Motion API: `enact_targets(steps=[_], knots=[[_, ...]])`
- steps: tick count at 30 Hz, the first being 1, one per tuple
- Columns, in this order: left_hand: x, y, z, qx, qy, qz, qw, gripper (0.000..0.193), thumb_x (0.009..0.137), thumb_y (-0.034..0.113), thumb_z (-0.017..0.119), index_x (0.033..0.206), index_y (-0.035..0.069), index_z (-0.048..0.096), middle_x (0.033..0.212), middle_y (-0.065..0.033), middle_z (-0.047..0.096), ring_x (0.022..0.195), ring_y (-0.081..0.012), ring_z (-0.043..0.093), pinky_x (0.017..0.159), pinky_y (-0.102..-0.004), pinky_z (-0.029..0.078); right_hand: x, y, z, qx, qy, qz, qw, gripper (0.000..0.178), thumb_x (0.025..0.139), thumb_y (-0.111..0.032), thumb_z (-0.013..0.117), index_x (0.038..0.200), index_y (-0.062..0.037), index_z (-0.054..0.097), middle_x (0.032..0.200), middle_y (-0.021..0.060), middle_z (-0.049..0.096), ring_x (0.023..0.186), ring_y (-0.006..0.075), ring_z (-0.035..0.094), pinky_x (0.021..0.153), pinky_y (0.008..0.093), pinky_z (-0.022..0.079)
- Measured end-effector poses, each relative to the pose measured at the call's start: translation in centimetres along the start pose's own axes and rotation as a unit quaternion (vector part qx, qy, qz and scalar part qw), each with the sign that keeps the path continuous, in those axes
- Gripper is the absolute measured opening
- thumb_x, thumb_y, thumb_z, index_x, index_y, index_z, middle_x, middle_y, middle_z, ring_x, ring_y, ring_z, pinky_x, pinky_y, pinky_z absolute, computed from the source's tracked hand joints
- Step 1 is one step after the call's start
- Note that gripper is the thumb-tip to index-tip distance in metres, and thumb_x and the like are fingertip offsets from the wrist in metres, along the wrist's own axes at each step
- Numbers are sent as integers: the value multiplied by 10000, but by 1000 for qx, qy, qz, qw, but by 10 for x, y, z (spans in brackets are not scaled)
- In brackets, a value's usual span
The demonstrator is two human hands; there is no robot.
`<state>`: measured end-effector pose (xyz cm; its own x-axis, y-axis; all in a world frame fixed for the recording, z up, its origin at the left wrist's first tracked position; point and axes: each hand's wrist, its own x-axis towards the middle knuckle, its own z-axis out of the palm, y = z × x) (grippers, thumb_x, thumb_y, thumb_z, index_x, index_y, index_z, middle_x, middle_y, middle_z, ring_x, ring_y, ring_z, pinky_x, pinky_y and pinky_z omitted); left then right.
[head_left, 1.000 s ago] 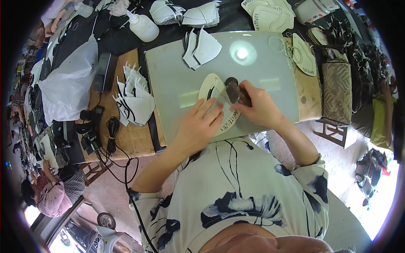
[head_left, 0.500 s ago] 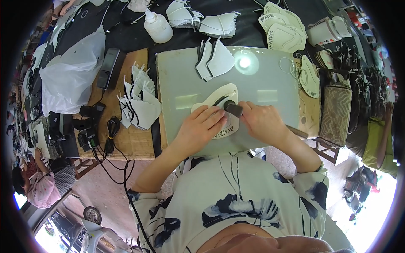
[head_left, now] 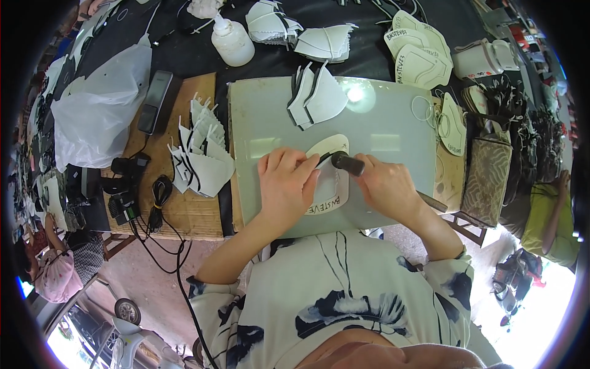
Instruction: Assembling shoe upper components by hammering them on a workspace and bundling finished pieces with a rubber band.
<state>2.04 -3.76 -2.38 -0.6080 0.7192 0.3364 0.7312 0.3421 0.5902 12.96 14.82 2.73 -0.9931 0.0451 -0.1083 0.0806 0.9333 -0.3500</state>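
My right hand (head_left: 386, 184) grips a hammer (head_left: 349, 163) with a dark head; its wooden handle end shows past the wrist. The hammer head is over a cream template (head_left: 327, 205) with handwriting and an inner outline, on the pale grey board. A white cut piece with a black edge strip (head_left: 327, 158) lies on the template, partly hidden by hand and hammer. On its left side my left hand (head_left: 286, 181) is closed, thumb and fingertips pinching that piece. Further up the board rest a few more white pieces with black edges (head_left: 326, 98).
Left of the board, white pieces (head_left: 206, 157) are heaped on cardboard beside a black adapter (head_left: 155, 101), cables and a white plastic bag (head_left: 101, 114). Behind stand a white bottle (head_left: 232, 43) and tied bundles (head_left: 326, 43). Templates (head_left: 424, 58) and a patterned pouch (head_left: 488, 178) are at right.
My left hand has drawn back to the left and its fingers have bunched up, baring more of the template. The hammer head has shifted slightly right and turned. The whole view has tilted slightly.
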Motion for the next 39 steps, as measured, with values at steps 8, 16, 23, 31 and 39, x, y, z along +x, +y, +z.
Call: enact_targets(steps=[8, 16, 23, 31, 39], knots=[[13, 10, -1, -23, -53, -101, 993, 167, 737, 81, 699, 888, 115, 635, 904, 2, 582, 962, -227, 519, 859, -394, 290, 2, 0, 2, -2, -45, 42, 998, 147, 894, -126, 582, 986, -28, 523, 733, 117, 585, 580, 336, 605, 490, 408, 469], [16, 12, 3, 6, -48, -67, 997, 169, 739, 81, 695, 891, 105, 623, 865, 1, 623, 915, -223, 545, 837, -397, 299, 0, -1, 5, -14, -5, 25, 1000, 174, 901, -160, 588, 863, -34, 475, 668, 89, 561, 527, 294, 610, 451, 379, 471], [19, 11, 3, -23, -59, -85, 994, 123, 739, 77, 695, 846, 121, 653, 806, 28, 638, 873, -202, 560, 818, -382, 300, 0, 0, 7, -9, 14, 28, 999, 170, 890, -161, 596, 851, -41, 482, 666, 84, 568, 521, 292, 610, 445, 374, 472], [5, -2, 11, 0, -3, 43, 999, 219, 723, 28, 679, 922, 121, 687, 828, 27, 609, 894, -188, 554, 821, -386, 324, 1, -1, 6, 9, -36, 57, 998, 176, 897, -143, 581, 1025, -32, 532, 767, 128, 615, 597, 338, 621, 516, 417, 494], [1, -4, 11, 53, -2, 128, 990, 276, 689, 20, 685, 959, 75, 682, 918, 8, 580, 919, -186, 557, 825, -372, 345, 2, 8, 2, 16, -4, 26, 1000, 183, 868, -158, 619, 947, -30, 516, 707, 94, 592, 563, 289, 621, 495, 379, 493]])
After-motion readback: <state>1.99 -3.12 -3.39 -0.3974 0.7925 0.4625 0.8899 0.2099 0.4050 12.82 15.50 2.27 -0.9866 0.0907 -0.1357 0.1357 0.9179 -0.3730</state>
